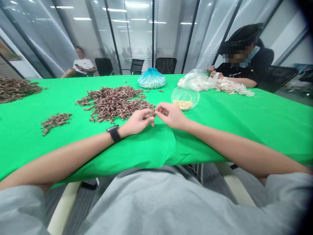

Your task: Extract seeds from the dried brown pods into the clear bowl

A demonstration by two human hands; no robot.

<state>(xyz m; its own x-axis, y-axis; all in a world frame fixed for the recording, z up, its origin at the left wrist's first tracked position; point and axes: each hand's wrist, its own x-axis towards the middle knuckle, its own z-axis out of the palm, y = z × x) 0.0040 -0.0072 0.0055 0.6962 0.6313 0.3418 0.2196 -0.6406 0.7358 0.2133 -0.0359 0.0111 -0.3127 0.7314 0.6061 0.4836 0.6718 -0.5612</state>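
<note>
My left hand (140, 122) and my right hand (172, 115) meet over the green cloth, fingertips almost touching. Both are closed in a pinch on a small brown twisted piece (154, 113), mostly hidden by the fingers. Just beyond my left hand spreads a large pile of similar brown pieces (112, 102); their exact kind is unclear. Behind my right hand, a clear round plastic container (185, 93) leans with its opening toward me. Pale yellow grains (183, 104) lie in its lower part.
A smaller brown pile (56, 122) lies left, and a bigger heap (17, 88) at the far left. A tied blue bag (151, 79) sits at the back. At right, another person (238, 65) handles pale scraps (231, 86) beside a clear plastic bag (195, 80). Someone sits behind the table.
</note>
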